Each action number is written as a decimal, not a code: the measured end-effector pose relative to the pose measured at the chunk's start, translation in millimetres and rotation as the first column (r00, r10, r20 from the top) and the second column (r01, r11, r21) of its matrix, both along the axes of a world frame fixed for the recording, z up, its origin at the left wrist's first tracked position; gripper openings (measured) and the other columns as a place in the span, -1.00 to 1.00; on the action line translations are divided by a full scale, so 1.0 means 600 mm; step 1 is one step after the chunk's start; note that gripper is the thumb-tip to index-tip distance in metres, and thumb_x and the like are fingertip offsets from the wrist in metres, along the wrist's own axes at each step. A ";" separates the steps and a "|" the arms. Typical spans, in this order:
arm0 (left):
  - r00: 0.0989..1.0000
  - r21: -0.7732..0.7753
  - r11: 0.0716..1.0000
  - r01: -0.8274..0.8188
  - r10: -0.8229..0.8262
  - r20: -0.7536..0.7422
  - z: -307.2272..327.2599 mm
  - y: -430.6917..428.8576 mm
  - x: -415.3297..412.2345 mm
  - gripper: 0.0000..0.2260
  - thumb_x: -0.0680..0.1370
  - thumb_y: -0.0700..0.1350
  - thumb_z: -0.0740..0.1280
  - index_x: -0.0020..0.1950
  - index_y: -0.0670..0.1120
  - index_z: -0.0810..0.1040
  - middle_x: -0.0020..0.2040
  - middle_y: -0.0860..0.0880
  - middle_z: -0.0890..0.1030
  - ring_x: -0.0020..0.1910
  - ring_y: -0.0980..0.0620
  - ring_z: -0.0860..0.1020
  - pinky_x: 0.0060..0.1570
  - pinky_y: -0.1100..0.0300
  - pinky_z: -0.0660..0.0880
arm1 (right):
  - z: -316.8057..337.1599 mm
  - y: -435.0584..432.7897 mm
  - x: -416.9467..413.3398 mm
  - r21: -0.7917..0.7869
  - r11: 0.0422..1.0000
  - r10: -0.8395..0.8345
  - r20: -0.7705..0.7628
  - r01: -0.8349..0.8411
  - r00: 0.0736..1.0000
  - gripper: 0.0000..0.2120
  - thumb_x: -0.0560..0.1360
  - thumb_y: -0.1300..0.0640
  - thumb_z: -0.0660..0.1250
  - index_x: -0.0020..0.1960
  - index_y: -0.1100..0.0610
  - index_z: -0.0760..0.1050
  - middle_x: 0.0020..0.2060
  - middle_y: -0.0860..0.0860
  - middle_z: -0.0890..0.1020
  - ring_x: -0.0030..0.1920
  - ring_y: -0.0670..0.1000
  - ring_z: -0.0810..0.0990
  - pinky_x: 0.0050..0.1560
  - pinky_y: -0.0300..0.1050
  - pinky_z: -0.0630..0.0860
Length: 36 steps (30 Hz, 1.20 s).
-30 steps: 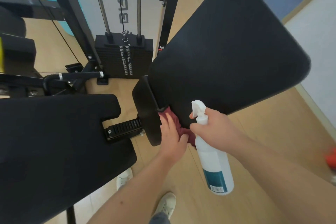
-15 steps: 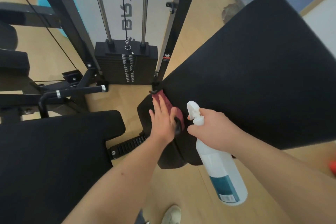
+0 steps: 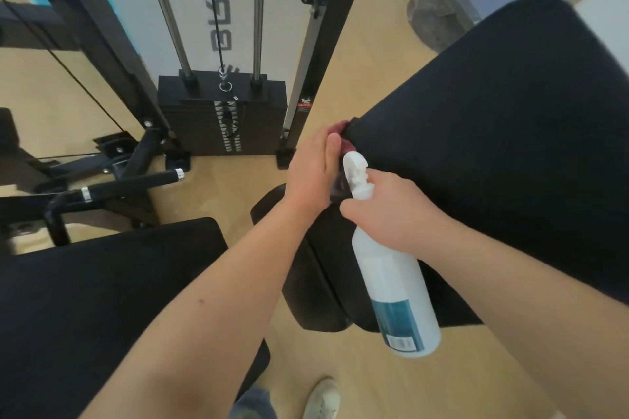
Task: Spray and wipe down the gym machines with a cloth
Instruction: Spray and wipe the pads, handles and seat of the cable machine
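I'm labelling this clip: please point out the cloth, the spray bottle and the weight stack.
cloth point(image 3: 341, 128): head view, the red fold that shows.
spray bottle point(image 3: 391, 282): head view, white body above the label.
weight stack point(image 3: 190, 126): head view, left of its front face.

Head-worn view, steeply downward, close-in

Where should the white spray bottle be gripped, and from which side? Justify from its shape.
Grip the spray bottle at its narrow neck, just under the trigger head, coming from the near side, as the right hand does. The neck fits curled fingers; the wide body hangs below.
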<state>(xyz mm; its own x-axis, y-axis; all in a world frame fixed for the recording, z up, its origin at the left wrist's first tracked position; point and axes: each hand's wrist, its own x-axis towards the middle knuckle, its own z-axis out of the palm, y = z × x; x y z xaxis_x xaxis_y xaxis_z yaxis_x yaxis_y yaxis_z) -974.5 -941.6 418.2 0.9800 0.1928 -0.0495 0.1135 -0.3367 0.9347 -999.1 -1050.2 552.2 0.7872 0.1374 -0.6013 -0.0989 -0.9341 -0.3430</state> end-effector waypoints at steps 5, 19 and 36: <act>0.997 -0.004 0.999 0.049 -0.049 0.052 -0.007 -0.003 0.003 -0.69 0.63 0.19 0.11 0.32 0.46 0.44 0.29 0.04 0.62 0.27 -0.02 0.58 0.29 -0.08 0.52 | 0.005 -0.008 -0.005 0.027 0.999 -0.028 -0.025 0.029 0.999 -0.85 0.54 0.03 0.35 -0.12 -0.08 0.39 -0.22 -0.05 0.54 -0.25 -0.09 0.52 -0.32 -0.22 0.36; 0.975 -0.027 0.974 -0.223 0.223 -0.003 0.001 -0.041 0.004 -0.71 0.70 -0.06 0.18 0.40 0.04 0.51 0.16 0.08 0.63 0.18 0.11 0.49 0.46 -0.11 0.34 | 0.033 -0.012 -0.027 0.043 0.999 -0.034 0.053 0.032 0.998 -0.77 0.57 0.04 0.35 -0.17 -0.08 0.32 -0.22 -0.06 0.51 -0.25 -0.09 0.51 -0.31 -0.24 0.34; 0.985 0.017 0.999 -0.036 0.038 -0.169 -0.104 -0.126 -0.216 -0.22 0.67 0.22 0.17 0.62 0.20 -0.38 0.58 0.12 -0.51 0.59 -0.03 -0.45 0.61 -0.21 -0.11 | 0.006 -0.056 -0.099 0.037 0.993 -0.109 -0.042 0.111 0.993 -0.88 0.51 0.02 0.38 0.01 -0.06 0.48 -0.21 -0.06 0.55 -0.23 -0.07 0.56 -0.31 -0.19 0.40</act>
